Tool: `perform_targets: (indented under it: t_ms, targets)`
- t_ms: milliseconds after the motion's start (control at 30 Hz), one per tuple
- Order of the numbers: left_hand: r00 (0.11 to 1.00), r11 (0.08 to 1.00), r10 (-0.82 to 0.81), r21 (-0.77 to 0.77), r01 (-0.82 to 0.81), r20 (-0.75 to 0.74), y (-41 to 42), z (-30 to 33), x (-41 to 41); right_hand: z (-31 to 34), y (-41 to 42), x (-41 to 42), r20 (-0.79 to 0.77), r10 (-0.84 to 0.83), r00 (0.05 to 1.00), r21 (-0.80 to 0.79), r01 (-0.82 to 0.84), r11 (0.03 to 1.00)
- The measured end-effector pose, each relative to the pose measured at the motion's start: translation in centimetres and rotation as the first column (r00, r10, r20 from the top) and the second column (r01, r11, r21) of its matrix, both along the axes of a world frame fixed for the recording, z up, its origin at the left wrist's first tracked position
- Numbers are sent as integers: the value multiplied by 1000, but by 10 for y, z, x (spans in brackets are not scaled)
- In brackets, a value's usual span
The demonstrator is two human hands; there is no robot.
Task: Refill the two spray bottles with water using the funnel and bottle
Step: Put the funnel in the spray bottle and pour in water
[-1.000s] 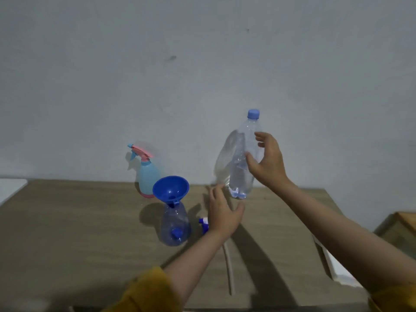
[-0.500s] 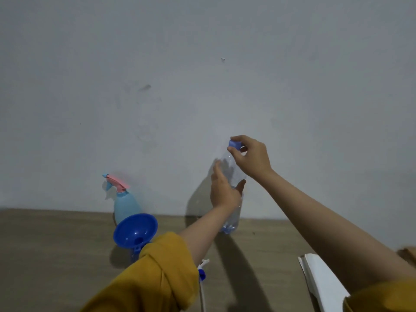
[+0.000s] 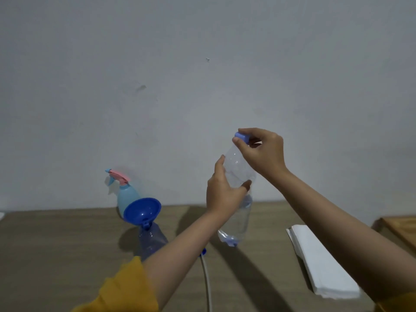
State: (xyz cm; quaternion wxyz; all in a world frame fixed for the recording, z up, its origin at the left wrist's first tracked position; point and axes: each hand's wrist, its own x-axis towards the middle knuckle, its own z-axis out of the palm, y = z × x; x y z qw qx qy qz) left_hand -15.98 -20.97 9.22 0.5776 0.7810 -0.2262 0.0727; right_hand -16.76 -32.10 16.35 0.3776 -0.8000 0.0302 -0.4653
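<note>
Fingers [image 3: 242,144] of the right hand [image 3: 262,154] pinch the blue cap [image 3: 241,136] while the left hand [image 3: 221,194] wraps the water bottle [image 3: 239,212] below, so uncapping seems underway; next comes pouring into the blue funnel [image 3: 142,211] down-left.

The water bottle [image 3: 238,199] is clear, with a light blue cap [image 3: 242,138] on top and a bit of blue at the bottom. The funnel [image 3: 142,211] is bright blue. The spray bottle under it [image 3: 153,240] is see-through with a blue or purple tint, though it is hard to be sure. The other spray bottle [image 3: 127,195] is pale blue with a pink top [image 3: 118,176]. The worktop [image 3: 56,255] is brown wood with faint streaks. The wall [image 3: 202,64] is grey-white. The sleeve [image 3: 126,291] is yellow. The folded paper [image 3: 319,264] is white.
</note>
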Motion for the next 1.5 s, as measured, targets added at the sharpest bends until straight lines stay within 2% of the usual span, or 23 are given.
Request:
perform_targets:
  t_ms: [133,333,467,733,900,967,1033,1100,1167,1333,1500]
  targets:
    - [997,998,-66,-25,65,-50,18,-18,-41,-15,12,-41,-65,1,998,-12,-2,1000]
    - [997,994,-70,-84,66,-45,29,-41,-60,-20,20,-69,-147,55,988,-89,-69,994]
    - [996,994,-83,-77,80,-41,33,-43,-62,-9,25,-70,-210,-35,977,-206,-9,978]
    - [993,991,-112,-77,108,-47,37,-43,-59,5,19,-70,-337,137,931,-73,-171,983]
    - [994,993,-103,-63,100,-47,37,-46,-58,13,5,-72,-406,392,826,44,-410,911]
    - [994,994,-98,-51,95,-46,37,-46,-58,19,1,-71,-443,443,779,102,-447,889]
    - [993,994,-106,-45,103,-51,36,-46,-57,24,1,-70,-484,359,798,60,-379,924]
    - [993,993,-103,-63,99,-60,36,-47,-57,28,3,-70,-491,163,856,-97,-240,966]
    - [992,992,-103,-81,97,-72,36,-47,-57,33,6,-71,-489,61,870,-207,-184,961]
    - [993,993,-101,-73,96,-65,35,-48,-56,44,12,-71,-543,81,836,-268,-264,927]
    - [994,994,-94,-67,90,-58,36,-48,-56,45,6,-71,-576,164,801,-222,-346,912]
